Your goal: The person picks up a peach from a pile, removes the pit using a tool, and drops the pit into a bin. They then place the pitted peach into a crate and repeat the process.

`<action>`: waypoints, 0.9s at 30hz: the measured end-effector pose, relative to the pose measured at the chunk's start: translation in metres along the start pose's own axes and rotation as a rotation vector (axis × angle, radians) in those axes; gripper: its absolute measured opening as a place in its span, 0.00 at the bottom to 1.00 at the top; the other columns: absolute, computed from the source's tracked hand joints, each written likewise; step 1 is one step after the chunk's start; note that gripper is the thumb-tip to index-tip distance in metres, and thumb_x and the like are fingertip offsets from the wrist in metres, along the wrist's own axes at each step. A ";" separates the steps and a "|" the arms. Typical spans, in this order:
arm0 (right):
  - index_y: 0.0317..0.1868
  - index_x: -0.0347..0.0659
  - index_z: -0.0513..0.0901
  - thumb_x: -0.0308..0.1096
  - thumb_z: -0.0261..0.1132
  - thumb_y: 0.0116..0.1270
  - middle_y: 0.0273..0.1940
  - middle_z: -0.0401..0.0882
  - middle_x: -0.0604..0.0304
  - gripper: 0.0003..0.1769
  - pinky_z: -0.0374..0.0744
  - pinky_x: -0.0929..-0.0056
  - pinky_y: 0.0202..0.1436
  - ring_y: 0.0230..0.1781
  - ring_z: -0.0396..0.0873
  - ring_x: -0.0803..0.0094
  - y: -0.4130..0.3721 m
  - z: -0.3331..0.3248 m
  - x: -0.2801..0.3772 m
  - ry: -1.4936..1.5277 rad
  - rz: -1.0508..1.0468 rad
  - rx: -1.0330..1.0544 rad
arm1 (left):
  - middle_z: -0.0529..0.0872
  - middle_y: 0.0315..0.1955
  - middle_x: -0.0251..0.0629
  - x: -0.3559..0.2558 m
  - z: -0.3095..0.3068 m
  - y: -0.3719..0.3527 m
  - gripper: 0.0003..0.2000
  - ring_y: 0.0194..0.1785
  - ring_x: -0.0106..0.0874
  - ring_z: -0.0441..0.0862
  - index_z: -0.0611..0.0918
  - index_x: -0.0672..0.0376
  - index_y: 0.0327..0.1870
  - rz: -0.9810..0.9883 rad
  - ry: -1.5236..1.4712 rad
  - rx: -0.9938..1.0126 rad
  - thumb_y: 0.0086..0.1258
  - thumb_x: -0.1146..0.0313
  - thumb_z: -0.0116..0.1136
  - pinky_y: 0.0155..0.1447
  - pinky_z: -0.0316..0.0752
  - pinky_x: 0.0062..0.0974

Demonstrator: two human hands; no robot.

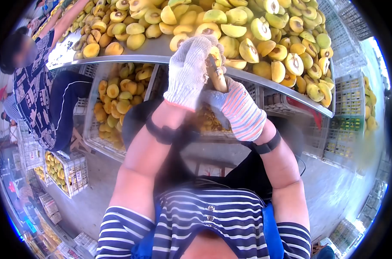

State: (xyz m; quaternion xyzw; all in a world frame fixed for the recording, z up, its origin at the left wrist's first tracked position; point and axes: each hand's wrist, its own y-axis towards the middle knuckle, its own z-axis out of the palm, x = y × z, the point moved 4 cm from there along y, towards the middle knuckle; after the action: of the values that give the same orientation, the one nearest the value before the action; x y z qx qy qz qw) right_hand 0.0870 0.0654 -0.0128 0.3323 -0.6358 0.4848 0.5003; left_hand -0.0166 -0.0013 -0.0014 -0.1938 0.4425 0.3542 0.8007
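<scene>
My left hand [186, 73], in a white knit glove, is closed around a yellow peach half [217, 54] at the table's near edge. In a striped knit glove, my right hand [243, 110] grips a short wooden-handled pitting knife [217, 78]. The knife's dark metal end points up against the fruit; its exact tip is hard to make out. Just beyond both hands lies a heap of halved yellow peaches [237, 17], several with brown stones showing in the cut faces.
The metal table [155, 51] has a raised rim between me and the heap. Under it stand a crate of peach halves [92, 129] at left and a bin of brownish scraps [211, 121] between my knees. A co-worker [32, 90] sits at left; stacked crates [349, 97] stand at right.
</scene>
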 end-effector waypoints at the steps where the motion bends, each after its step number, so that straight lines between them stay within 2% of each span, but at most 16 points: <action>1: 0.42 0.33 0.81 0.31 0.67 0.62 0.32 0.81 0.63 0.11 0.77 0.78 0.36 0.31 0.76 0.78 -0.003 0.000 0.000 0.073 0.065 0.050 | 0.87 0.41 0.48 -0.002 0.001 -0.001 0.16 0.39 0.37 0.88 0.81 0.66 0.51 0.034 0.071 -0.044 0.78 0.61 0.53 0.38 0.87 0.35; 3: 0.40 0.33 0.83 0.32 0.67 0.61 0.32 0.81 0.62 0.11 0.76 0.78 0.36 0.31 0.76 0.78 -0.004 0.000 -0.006 0.150 0.135 0.096 | 0.85 0.38 0.45 -0.001 0.004 0.000 0.14 0.36 0.33 0.85 0.80 0.66 0.50 -0.009 0.018 -0.058 0.76 0.63 0.55 0.37 0.84 0.32; 5: 0.39 0.33 0.82 0.36 0.69 0.66 0.25 0.77 0.65 0.12 0.73 0.76 0.27 0.25 0.74 0.81 0.002 0.000 -0.014 0.143 0.078 0.128 | 0.84 0.35 0.42 0.000 0.004 0.001 0.13 0.34 0.30 0.82 0.80 0.65 0.50 -0.047 -0.036 -0.076 0.73 0.64 0.58 0.36 0.81 0.29; 6: 0.39 0.33 0.82 0.36 0.69 0.66 0.25 0.77 0.65 0.12 0.73 0.76 0.27 0.25 0.74 0.81 0.004 0.000 -0.016 0.143 0.078 0.128 | 0.84 0.34 0.42 0.000 0.004 0.002 0.13 0.34 0.30 0.82 0.80 0.65 0.50 -0.049 -0.025 -0.078 0.73 0.64 0.57 0.36 0.81 0.29; 8: 0.39 0.33 0.84 0.34 0.67 0.61 0.32 0.82 0.63 0.12 0.76 0.77 0.36 0.32 0.77 0.77 0.005 0.001 -0.016 0.057 0.010 0.199 | 0.84 0.34 0.42 0.000 0.004 0.003 0.13 0.34 0.31 0.82 0.80 0.65 0.49 -0.054 -0.015 -0.080 0.73 0.64 0.57 0.35 0.81 0.29; 9: 0.39 0.33 0.84 0.34 0.67 0.61 0.32 0.82 0.63 0.12 0.76 0.77 0.36 0.32 0.77 0.77 0.005 0.002 -0.017 0.055 0.010 0.200 | 0.84 0.34 0.43 0.002 0.003 0.003 0.13 0.34 0.32 0.83 0.80 0.65 0.49 -0.080 -0.008 -0.071 0.73 0.64 0.56 0.35 0.81 0.29; 12: 0.40 0.34 0.84 0.36 0.68 0.62 0.32 0.81 0.64 0.13 0.75 0.78 0.34 0.30 0.77 0.78 0.003 0.002 -0.019 0.161 0.092 0.132 | 0.84 0.34 0.45 0.002 0.003 0.002 0.14 0.34 0.34 0.83 0.80 0.65 0.47 -0.147 -0.029 -0.030 0.74 0.62 0.54 0.35 0.81 0.30; 14: 0.41 0.35 0.84 0.37 0.70 0.62 0.31 0.80 0.65 0.13 0.74 0.79 0.32 0.28 0.76 0.79 -0.004 -0.002 -0.010 0.309 0.174 0.218 | 0.84 0.35 0.46 0.002 0.003 0.002 0.15 0.35 0.36 0.83 0.80 0.65 0.47 -0.185 -0.061 0.009 0.75 0.60 0.54 0.35 0.82 0.31; 16: 0.40 0.37 0.83 0.38 0.72 0.60 0.29 0.79 0.66 0.14 0.73 0.81 0.30 0.26 0.75 0.80 -0.007 -0.007 -0.010 0.309 0.202 0.237 | 0.84 0.36 0.49 0.003 0.009 0.000 0.17 0.36 0.39 0.83 0.79 0.65 0.47 -0.268 -0.229 0.147 0.76 0.57 0.52 0.38 0.81 0.34; 19: 0.38 0.37 0.82 0.39 0.73 0.59 0.27 0.78 0.66 0.15 0.71 0.81 0.27 0.23 0.74 0.81 -0.013 -0.012 -0.012 0.347 0.168 0.285 | 0.84 0.37 0.50 0.001 0.020 -0.009 0.19 0.37 0.41 0.83 0.78 0.65 0.48 -0.331 -0.320 0.068 0.77 0.54 0.51 0.39 0.81 0.35; 22: 0.41 0.37 0.80 0.38 0.73 0.58 0.22 0.74 0.67 0.17 0.68 0.81 0.23 0.19 0.69 0.81 -0.023 -0.022 0.003 0.464 0.255 0.515 | 0.84 0.39 0.50 0.002 0.013 0.002 0.19 0.38 0.42 0.83 0.77 0.65 0.50 -0.240 -0.383 0.062 0.78 0.53 0.50 0.42 0.81 0.35; 23: 0.42 0.38 0.79 0.37 0.72 0.58 0.22 0.74 0.68 0.16 0.68 0.81 0.23 0.19 0.69 0.82 -0.021 -0.029 0.004 0.114 0.270 0.375 | 0.84 0.40 0.48 0.001 0.007 0.003 0.21 0.41 0.41 0.83 0.76 0.65 0.51 -0.179 -0.380 0.134 0.78 0.52 0.50 0.47 0.81 0.35; 24: 0.43 0.38 0.79 0.36 0.72 0.59 0.22 0.73 0.68 0.16 0.68 0.81 0.23 0.19 0.69 0.82 -0.021 -0.035 0.011 -0.232 0.279 0.225 | 0.84 0.40 0.48 0.004 0.003 0.003 0.21 0.41 0.41 0.83 0.76 0.65 0.51 -0.177 -0.381 0.136 0.78 0.52 0.50 0.47 0.81 0.35; 26: 0.45 0.36 0.79 0.37 0.72 0.60 0.25 0.75 0.67 0.17 0.68 0.79 0.23 0.20 0.69 0.81 -0.022 -0.034 0.007 -0.177 0.213 0.141 | 0.84 0.42 0.47 0.003 0.002 0.006 0.22 0.44 0.40 0.84 0.76 0.66 0.53 -0.057 -0.269 0.174 0.78 0.51 0.50 0.52 0.81 0.35; 27: 0.46 0.34 0.79 0.37 0.72 0.61 0.29 0.77 0.66 0.18 0.69 0.77 0.23 0.21 0.70 0.81 -0.024 -0.035 0.005 -0.117 0.153 0.063 | 0.84 0.44 0.45 0.010 -0.001 0.006 0.23 0.46 0.37 0.84 0.76 0.66 0.56 -0.210 -0.392 0.105 0.79 0.51 0.49 0.54 0.81 0.33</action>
State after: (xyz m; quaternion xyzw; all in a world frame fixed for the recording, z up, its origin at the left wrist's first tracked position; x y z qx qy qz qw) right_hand 0.1183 0.0912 0.0001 0.3260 -0.6720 0.5209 0.4132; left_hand -0.0182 0.0064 -0.0100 -0.1241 0.2737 0.2762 0.9129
